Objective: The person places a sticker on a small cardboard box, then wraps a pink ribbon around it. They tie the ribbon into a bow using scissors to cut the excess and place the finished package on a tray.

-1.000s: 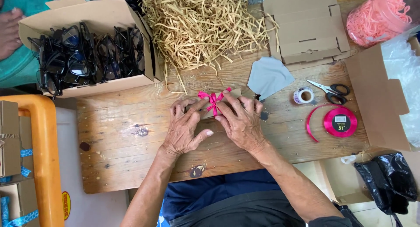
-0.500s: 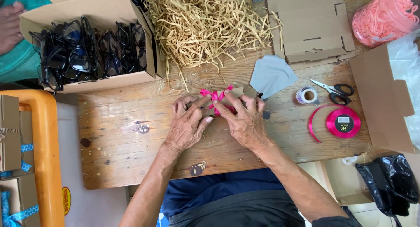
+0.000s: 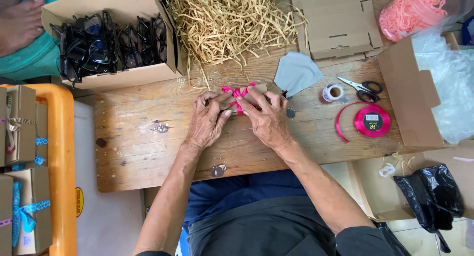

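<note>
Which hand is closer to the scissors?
The right hand. It rests on the small box with the pink ribbon, and the scissors lie off to its right. The left hand sits on the box's far side.

Worn wooden tabletop (image 3: 148, 152) in daylight, orange plastic crate (image 3: 64, 187) alongside, pale floor below.

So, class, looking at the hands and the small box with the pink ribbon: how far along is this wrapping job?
Done: pink ribbon already crosses the small cardboard box, and ribbon-tied boxes sit in the orange crate.

In hand: the left hand and right hand are both on the box, fingers at the ribbon loops.

Left: whether the bow is tight cannot be told; the ribbon spool, scissors and flat box lie unused.
</note>
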